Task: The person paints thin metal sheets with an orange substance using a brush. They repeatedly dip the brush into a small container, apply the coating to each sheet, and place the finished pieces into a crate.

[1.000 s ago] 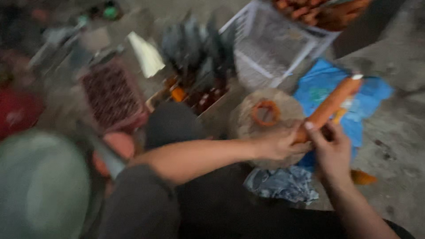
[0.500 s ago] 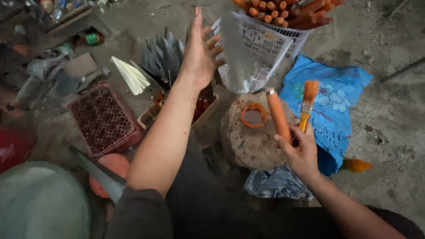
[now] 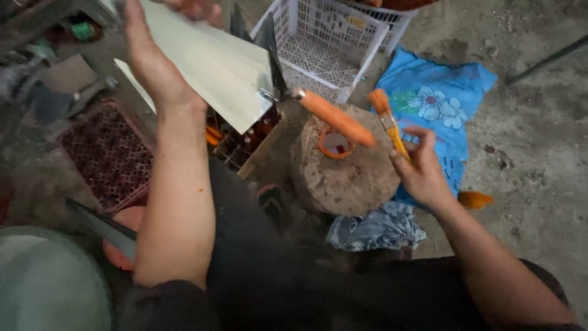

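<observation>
From the head camera, the left hand (image 3: 160,52) is raised at the upper left, closed on the flat pale metal blade of a trowel (image 3: 211,70); the thumb side runs along the blade's left edge and fingertips show over its top edge; how tightly it grips cannot be told. The blade slants down to the right of this hand, and the trowel's orange handle (image 3: 334,116) sticks out beyond it toward the right hand, hanging above a round stone block (image 3: 346,178).

The right hand (image 3: 422,171) sits lower right, fingers curled shut around the yellow handle of a small paintbrush (image 3: 387,119); the brush's orange bristles point up and away, just beside the end of the trowel handle but apart from it. Between the two hands, on the top of the stone block, stands a small orange cup (image 3: 335,142) with dark red inside; it lies right under the trowel handle.

Beyond the right hand a blue flowered cloth (image 3: 441,104) spreads on the ground; a crumpled blue-grey rag (image 3: 376,227) lies below that hand against the block. Beyond the trowel stands a white plastic basket (image 3: 331,43). Below the left forearm sits a dark red grid tray (image 3: 107,156), and between that forearm and the block a wooden box (image 3: 245,144) of dark handles shows.
</observation>
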